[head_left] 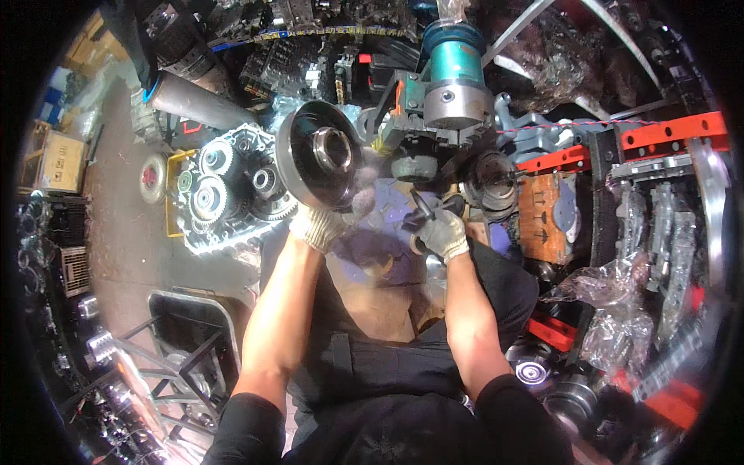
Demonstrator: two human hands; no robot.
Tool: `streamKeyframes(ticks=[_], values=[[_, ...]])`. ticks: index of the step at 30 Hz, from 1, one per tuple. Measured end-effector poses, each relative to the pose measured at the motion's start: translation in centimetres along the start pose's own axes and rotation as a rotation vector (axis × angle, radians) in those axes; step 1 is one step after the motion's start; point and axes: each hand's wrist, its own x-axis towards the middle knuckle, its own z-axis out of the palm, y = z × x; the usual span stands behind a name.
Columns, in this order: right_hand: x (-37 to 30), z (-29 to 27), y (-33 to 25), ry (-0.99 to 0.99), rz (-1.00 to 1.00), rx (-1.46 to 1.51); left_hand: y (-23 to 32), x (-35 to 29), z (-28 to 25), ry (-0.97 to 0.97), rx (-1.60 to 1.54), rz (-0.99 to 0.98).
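My left hand (325,225), in a pale knitted glove, grips a round, dark metal drum (304,159) from below and its right side. The drum is tilted, showing its hollow inside and a bright central hub. My right hand (445,235), gloved too, is closed around a small dark tool (422,208) with a narrow tip pointing up and left. The tool's exact kind is unclear. To the left of the drum, an open gearbox housing (232,190) holds several shiny gears, partly hidden by the drum.
Beyond my hands stands a green and silver chuck (457,93). A red perforated shelf beam (659,132) runs along the right, near plastic-wrapped metal parts (620,325). A black-topped metal-framed stool (194,325) stands at lower left. A stained, purplish surface (376,240) lies between my arms.
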Motion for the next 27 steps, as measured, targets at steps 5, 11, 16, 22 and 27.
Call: streamKeyframes(ticks=[5, 11, 16, 22, 27], values=[[-2.2, 7.2, -0.7, 0.178, -0.326, -0.208, 0.3, 1.0, 0.0, -0.012, -0.029, 0.059], [-3.7, 19.8, -4.4, 0.406, -0.558, -0.601, 0.3, 1.2, 0.3, -0.062, -0.138, 0.011], [-0.9, 32.7, -7.6, 0.484, -0.621, -2.144, 0.2, 0.9, 0.5, -0.146, -0.184, -0.025], [9.4, 41.6, -9.5, 0.263, -0.165, -3.088, 0.0, 0.9, 0.7, -0.087, -0.209, -0.07], [14.1, 41.8, -8.6, 0.182, 0.295, -3.269, 0.7, -0.6, 1.6, -0.038, -0.036, 0.033]])
